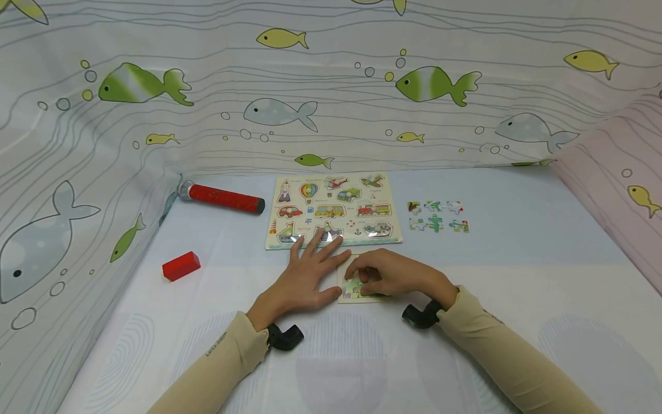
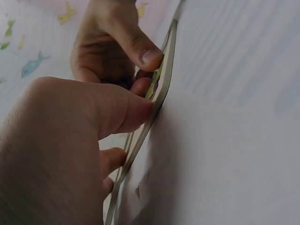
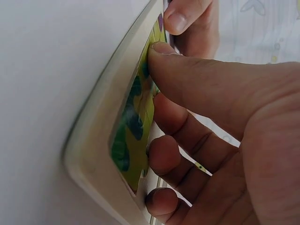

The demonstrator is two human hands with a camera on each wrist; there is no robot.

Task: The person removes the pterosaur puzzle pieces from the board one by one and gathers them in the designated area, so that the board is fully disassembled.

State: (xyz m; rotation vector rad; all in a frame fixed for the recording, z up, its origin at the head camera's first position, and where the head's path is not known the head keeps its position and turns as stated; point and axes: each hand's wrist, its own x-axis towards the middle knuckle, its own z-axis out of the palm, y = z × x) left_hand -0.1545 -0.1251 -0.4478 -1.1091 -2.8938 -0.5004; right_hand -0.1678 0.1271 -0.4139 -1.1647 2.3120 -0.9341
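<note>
A small framed jigsaw board (image 1: 354,300) lies flat between my hands, with green and yellow pieces (image 3: 133,124) set in its frame. My left hand (image 1: 310,276) is spread out. Its thumb touches the small board's left edge, and its longer fingertips reach over the lower edge of a larger picture board (image 1: 357,244). Bent over the small board, my right hand (image 1: 395,272) has thumb and fingertips on a puzzle piece, which they seem to pinch; the fingers hide most of it. Several loose jigsaw pieces (image 1: 435,224) lie in two rows at the right.
The larger board carries vehicle shapes such as a bus (image 1: 330,211). A red cylinder (image 1: 224,198) with a silver end lies at the back left. Nearer is a red block (image 1: 181,266). Fish-printed cloth (image 1: 351,63) walls the back and sides.
</note>
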